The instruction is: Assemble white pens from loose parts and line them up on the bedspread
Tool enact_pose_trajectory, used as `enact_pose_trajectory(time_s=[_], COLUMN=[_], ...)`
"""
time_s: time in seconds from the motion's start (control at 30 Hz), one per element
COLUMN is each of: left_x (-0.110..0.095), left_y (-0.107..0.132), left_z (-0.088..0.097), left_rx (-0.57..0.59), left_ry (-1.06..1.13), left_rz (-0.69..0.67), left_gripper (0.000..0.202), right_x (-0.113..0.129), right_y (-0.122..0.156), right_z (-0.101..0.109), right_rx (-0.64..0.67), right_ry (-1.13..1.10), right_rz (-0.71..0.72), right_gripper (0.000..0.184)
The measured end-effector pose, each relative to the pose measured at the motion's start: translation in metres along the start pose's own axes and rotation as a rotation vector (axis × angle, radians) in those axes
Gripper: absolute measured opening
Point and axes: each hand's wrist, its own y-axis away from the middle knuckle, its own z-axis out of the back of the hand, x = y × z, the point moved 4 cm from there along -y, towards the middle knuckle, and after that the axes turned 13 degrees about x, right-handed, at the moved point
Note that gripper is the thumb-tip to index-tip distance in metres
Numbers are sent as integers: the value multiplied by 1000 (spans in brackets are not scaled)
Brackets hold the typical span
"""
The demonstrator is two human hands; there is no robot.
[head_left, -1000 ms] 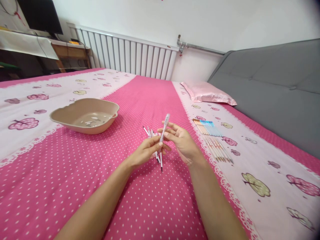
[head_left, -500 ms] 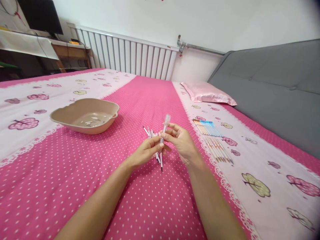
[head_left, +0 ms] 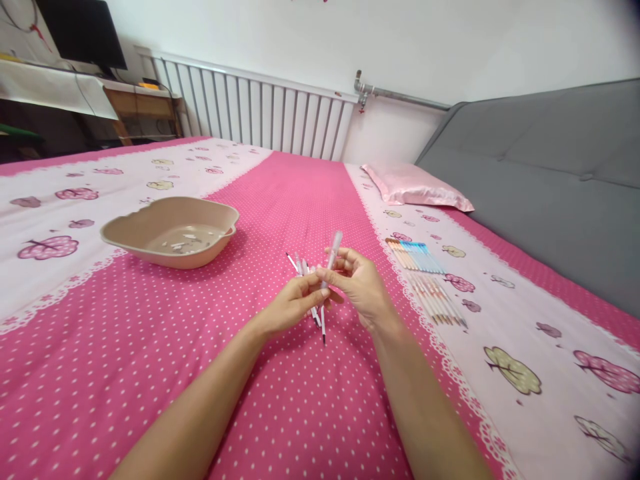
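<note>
A clear, pale pen (head_left: pixel 335 248) stands tilted between my two hands over the bed. My left hand (head_left: pixel 294 300) is closed on its lower part, thumb and fingers pinching it. Higher up, my right hand (head_left: pixel 361 285) grips the same pen, its thumb across the barrel. Behind and beneath the hands lies a loose pile of white pens (head_left: pixel 301 265) with dark tips, partly hidden by my fingers. One white stick with a black tip (head_left: pixel 323 327) pokes out below the hands.
Right of my hands lie a row of blue and orange pens (head_left: pixel 415 256) and a row of clear pens (head_left: pixel 436 300). A beige basin (head_left: pixel 145 248) with small white pieces inside sits at left. A pink pillow (head_left: pixel 415 185) rests near the grey headboard (head_left: pixel 545 153).
My right thumb has slid slightly left along the pen, and the pen's top has tipped a little to the right. The left hand has barely moved.
</note>
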Motion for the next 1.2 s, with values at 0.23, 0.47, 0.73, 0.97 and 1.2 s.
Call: enact_pose_trajectory(time_s=[0.23, 0.47, 0.73, 0.97, 1.2], left_x=[2, -2, -3, -3, 5], left_y=[1, 1, 1, 1, 2], left_z=[3, 1, -1, -1, 0], left_rx=[2, 5, 0, 3, 15], left_ry=[-16, 0, 24, 1, -35], left_rz=[13, -13, -7, 20, 59], left_gripper=[26, 28, 26, 25, 31], right_x=[9, 9, 8, 5, 4], right_y=[4, 4, 3, 2, 3], right_z=[-3, -4, -1, 1, 0], right_rx=[97, 162, 84, 31, -13], right_ry=[-98, -181, -146, -140, -127], right_rz=[21, 0, -23, -12, -43], right_gripper=[41, 39, 44, 45, 50])
